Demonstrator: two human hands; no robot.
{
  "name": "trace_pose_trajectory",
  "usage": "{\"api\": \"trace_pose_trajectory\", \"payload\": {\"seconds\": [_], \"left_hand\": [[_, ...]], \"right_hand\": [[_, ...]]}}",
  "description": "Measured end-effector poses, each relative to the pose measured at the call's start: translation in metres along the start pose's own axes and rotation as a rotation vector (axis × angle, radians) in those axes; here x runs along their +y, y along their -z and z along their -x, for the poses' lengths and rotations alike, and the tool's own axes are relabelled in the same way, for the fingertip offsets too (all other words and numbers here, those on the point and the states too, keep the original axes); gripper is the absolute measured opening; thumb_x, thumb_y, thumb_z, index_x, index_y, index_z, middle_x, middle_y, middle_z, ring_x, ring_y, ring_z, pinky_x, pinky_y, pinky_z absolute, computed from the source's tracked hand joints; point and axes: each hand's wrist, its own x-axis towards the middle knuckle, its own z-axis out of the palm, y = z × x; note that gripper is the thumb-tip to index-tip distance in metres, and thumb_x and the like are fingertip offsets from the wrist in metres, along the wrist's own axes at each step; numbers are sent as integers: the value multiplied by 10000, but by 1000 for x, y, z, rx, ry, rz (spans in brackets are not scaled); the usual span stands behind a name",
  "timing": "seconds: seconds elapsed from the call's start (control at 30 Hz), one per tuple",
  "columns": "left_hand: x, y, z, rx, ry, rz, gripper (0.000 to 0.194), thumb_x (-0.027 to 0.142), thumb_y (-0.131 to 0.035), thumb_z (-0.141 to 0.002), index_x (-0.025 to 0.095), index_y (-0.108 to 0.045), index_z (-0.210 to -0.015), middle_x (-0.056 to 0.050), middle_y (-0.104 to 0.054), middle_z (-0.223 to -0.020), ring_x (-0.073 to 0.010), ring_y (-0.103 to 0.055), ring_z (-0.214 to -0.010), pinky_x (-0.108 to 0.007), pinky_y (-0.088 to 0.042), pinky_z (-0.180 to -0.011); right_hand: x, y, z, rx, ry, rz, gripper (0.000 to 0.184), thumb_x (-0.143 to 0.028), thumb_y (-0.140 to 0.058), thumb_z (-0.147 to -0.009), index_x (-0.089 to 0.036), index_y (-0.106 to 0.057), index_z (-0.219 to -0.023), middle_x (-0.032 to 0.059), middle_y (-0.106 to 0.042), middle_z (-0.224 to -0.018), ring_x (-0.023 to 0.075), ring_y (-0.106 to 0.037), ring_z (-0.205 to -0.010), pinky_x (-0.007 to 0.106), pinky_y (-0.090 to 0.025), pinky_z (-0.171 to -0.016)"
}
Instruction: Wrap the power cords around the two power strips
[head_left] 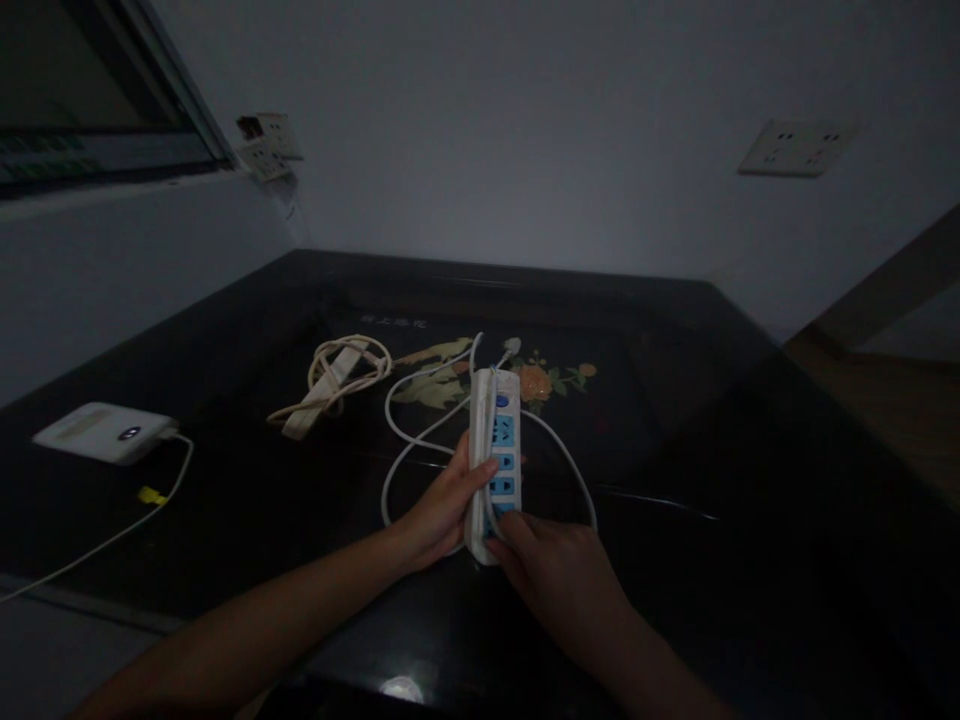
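Nearby, bundled cord (pixel 331 383) lies left of the power strip (pixel 511 474).

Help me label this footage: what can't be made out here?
Head view: most fingers of the left hand, hidden behind the strip.
Head view: the bottom sockets, partly covered by the right hand; what it pinches, if anything, is hidden by its own fingers.
Head view: the far end of the cord from the box, cut off by the left edge.
Head view: the lettering, too small and dim to read.
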Motion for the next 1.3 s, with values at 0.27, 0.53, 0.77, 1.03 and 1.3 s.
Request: {"api": "trace_pose_trajectory", "payload": {"seconds": [0.27,0.53,0.77,1.03,1.3], "left_hand": [[2,4,-3,13,34,33,552,299,-668,-817,264,-410,-1303,-77,-665,-1063,-192,-652,-908,-298,-513,-769],[0,3,1,-91,41,34,539,297,-701,-787,264,-445,-1260,-67,-647,-1094,-186,-642,-913,-297,-502,-788],[-6,-3,17,-325,215,-89,709,297,-743,-743,310,-385,-1355,-47,-603,-1126,-177,-608,-954,-291,-465,-813],[-8,-1,18,-433,211,-279,788,314,-689,-792,328,-243,-1441,-77,-556,-1231,-238,-551,-1114,-353,-427,-901],[-12,3,16,-380,320,-225,695,273,-715,-769,275,-340,-1354,-94,-588,-1179,-251,-618,-1039,-404,-468,-882]], "right_hand": [[10,7,0,36,-105,-277,192,-332,-558,-889,-183,-576,-1008,27,-708,-739,149,-650,-554,224,-413,-489],[12,9,4,267,-102,-395,273,-270,-483,-915,-196,-546,-1171,98,-646,-988,200,-649,-853,315,-534,-698],[33,20,-4,642,-375,-789,441,-328,-531,-881,-282,-423,-1305,91,-492,-1252,236,-513,-1143,395,-502,-879],[43,18,-10,405,-528,-1400,436,-426,-643,-774,-256,-509,-1153,-1,-603,-867,143,-579,-710,241,-484,-595],[41,13,-12,435,-590,-1558,505,-336,-762,-647,-240,-534,-1087,-25,-595,-810,129,-555,-656,249,-468,-583]]}}
